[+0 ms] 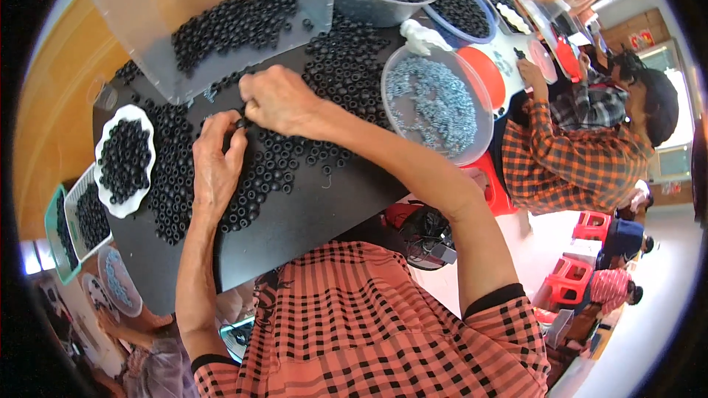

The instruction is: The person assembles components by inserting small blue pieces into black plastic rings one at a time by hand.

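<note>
My left hand (214, 166) pinches a small black hollow round piece (242, 123) between thumb and fingertips, above the dark tabletop (324, 206). Right beside it, my right hand (284, 99) is closed with its fingers curled; what it grips, if anything, is hidden and slightly blurred. Loose black hollow pieces (269, 173) lie spread around and under both hands. A few small light-blue bits (209, 94) rest just beyond my left fingertips, by the edge of a tilted clear plastic bin (151, 51) with more black pieces in it.
A clear bowl (483, 136) of light-blue bits stands right, a white cloth (423, 35) on its rim. Behind are a clear tub (369, 11) and a blue basin (483, 1) of black pieces. A scalloped white dish (118, 210) sits left. Other people (582, 147) work nearby.
</note>
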`<move>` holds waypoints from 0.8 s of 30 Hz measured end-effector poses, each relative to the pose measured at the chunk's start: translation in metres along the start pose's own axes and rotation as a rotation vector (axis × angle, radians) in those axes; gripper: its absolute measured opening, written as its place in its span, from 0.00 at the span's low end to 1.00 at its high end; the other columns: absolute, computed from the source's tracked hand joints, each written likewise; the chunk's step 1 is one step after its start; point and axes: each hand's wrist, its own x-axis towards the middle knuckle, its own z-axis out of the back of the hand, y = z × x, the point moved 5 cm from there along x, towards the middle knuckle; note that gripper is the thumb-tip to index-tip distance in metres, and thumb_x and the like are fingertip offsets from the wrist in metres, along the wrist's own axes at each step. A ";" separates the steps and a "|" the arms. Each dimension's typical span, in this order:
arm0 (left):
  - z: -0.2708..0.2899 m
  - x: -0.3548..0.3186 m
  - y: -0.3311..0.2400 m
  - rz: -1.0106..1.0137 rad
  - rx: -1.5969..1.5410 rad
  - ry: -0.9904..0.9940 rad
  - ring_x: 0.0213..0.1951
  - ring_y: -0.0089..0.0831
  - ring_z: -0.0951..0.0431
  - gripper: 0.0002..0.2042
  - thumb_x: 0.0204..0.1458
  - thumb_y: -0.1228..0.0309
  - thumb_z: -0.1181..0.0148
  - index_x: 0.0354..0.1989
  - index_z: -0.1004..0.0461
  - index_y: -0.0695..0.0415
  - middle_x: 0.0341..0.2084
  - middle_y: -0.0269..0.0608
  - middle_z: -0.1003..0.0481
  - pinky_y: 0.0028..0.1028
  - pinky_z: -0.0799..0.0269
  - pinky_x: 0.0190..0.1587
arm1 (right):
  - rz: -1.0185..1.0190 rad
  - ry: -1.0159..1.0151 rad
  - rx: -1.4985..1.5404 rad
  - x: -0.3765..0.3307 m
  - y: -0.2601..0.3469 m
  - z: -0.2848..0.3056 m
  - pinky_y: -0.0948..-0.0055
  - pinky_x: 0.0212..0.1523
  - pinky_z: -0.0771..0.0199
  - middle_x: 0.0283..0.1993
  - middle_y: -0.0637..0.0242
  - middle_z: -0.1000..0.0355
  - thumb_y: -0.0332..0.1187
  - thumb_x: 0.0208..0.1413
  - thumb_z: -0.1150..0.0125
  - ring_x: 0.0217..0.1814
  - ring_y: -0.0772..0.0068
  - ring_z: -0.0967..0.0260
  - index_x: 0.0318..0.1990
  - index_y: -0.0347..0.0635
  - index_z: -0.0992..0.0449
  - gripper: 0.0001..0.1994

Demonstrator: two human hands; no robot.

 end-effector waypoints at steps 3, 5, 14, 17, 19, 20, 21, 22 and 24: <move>-0.002 0.007 -0.007 -0.086 0.108 -0.027 0.37 0.45 0.28 0.10 0.49 0.80 0.47 0.40 0.30 0.66 0.33 0.51 0.28 0.35 0.32 0.41 | 0.087 -0.110 0.155 -0.001 0.007 0.001 0.57 0.37 0.27 0.27 0.51 0.27 0.26 0.46 0.47 0.33 0.49 0.28 0.28 0.34 0.25 0.06; -0.004 0.008 -0.010 -0.128 0.155 -0.041 0.40 0.46 0.29 0.10 0.49 0.80 0.46 0.40 0.30 0.66 0.34 0.51 0.28 0.36 0.32 0.42 | 0.117 -0.146 0.184 -0.001 0.003 0.015 0.58 0.36 0.27 0.27 0.51 0.27 0.27 0.45 0.47 0.32 0.50 0.28 0.28 0.34 0.25 0.06; 0.006 -0.005 -0.031 -0.137 0.128 -0.041 0.50 0.47 0.33 0.11 0.47 0.81 0.47 0.41 0.31 0.65 0.39 0.50 0.30 0.38 0.36 0.52 | -0.007 -0.130 -0.353 -0.019 -0.097 0.088 0.58 0.37 0.26 0.29 0.52 0.25 0.24 0.46 0.50 0.32 0.50 0.27 0.31 0.38 0.22 0.09; 0.007 -0.009 -0.034 -0.121 0.089 -0.040 0.51 0.47 0.33 0.11 0.47 0.81 0.48 0.41 0.31 0.65 0.39 0.49 0.30 0.38 0.37 0.53 | 0.066 0.000 -0.164 -0.025 -0.109 0.083 0.60 0.36 0.26 0.28 0.51 0.26 0.25 0.47 0.49 0.32 0.52 0.27 0.32 0.38 0.22 0.09; 0.007 -0.009 -0.035 -0.118 0.072 -0.045 0.51 0.47 0.32 0.10 0.48 0.81 0.48 0.40 0.30 0.65 0.39 0.48 0.30 0.37 0.37 0.53 | 0.040 -0.077 -0.103 -0.025 -0.110 0.090 0.61 0.36 0.26 0.28 0.52 0.26 0.26 0.47 0.49 0.32 0.52 0.26 0.32 0.38 0.22 0.08; 0.008 -0.009 -0.035 -0.125 0.068 -0.052 0.50 0.47 0.32 0.10 0.47 0.81 0.49 0.40 0.30 0.65 0.39 0.48 0.29 0.37 0.37 0.53 | 0.012 -0.153 -0.041 -0.025 -0.109 0.096 0.62 0.36 0.26 0.28 0.52 0.26 0.26 0.47 0.48 0.31 0.53 0.26 0.32 0.37 0.22 0.08; 0.009 -0.009 -0.034 -0.132 0.066 -0.059 0.50 0.46 0.31 0.10 0.47 0.81 0.49 0.39 0.30 0.65 0.38 0.48 0.29 0.37 0.37 0.53 | -0.071 -0.143 -0.026 -0.025 -0.111 0.102 0.64 0.37 0.26 0.28 0.53 0.25 0.27 0.47 0.47 0.31 0.53 0.26 0.33 0.37 0.22 0.08; 0.008 -0.008 -0.035 -0.134 0.065 -0.059 0.50 0.46 0.31 0.10 0.47 0.81 0.49 0.39 0.30 0.65 0.38 0.48 0.29 0.37 0.37 0.53 | -0.071 -0.145 -0.027 -0.025 -0.113 0.104 0.64 0.37 0.26 0.28 0.53 0.25 0.27 0.47 0.47 0.31 0.53 0.26 0.33 0.37 0.22 0.08; 0.007 -0.005 -0.035 -0.132 0.047 -0.054 0.49 0.46 0.31 0.09 0.47 0.81 0.49 0.39 0.30 0.65 0.38 0.49 0.29 0.36 0.36 0.52 | -0.093 -0.114 -0.035 -0.025 -0.119 0.102 0.65 0.36 0.26 0.29 0.55 0.25 0.26 0.47 0.48 0.32 0.54 0.26 0.33 0.38 0.22 0.08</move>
